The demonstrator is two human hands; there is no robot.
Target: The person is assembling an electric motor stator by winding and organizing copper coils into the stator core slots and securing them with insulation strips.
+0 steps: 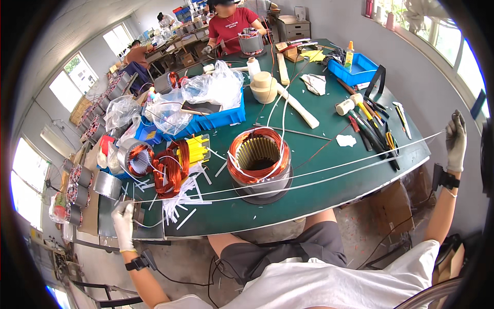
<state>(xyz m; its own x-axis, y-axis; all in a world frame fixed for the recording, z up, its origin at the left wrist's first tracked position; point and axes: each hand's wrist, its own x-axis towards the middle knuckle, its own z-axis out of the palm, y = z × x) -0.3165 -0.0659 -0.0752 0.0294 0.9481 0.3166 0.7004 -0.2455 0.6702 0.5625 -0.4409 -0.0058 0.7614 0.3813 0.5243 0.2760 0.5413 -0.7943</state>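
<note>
A thin white cord (319,180) is stretched in two strands across the front of the table, between my widely spread hands. My left hand (123,225), in a pale glove, is closed on its left end just off the table's front left edge. My right hand (456,141), also gloved, is raised beyond the right edge with its fingers closed on the other end. Behind the strands a motor stator (240,170) stands upright on a dark round base, orange copper windings around its top. More white cord lies across the windings and arches up above them.
Copper coils (170,177), yellow strips (197,149) and white paper strips (177,206) lie left of the stator. Blue bins (218,119), mallets (303,110) and hand tools (383,136) occupy the green table (319,149). A co-worker (234,26) sits opposite, handling another stator (251,44).
</note>
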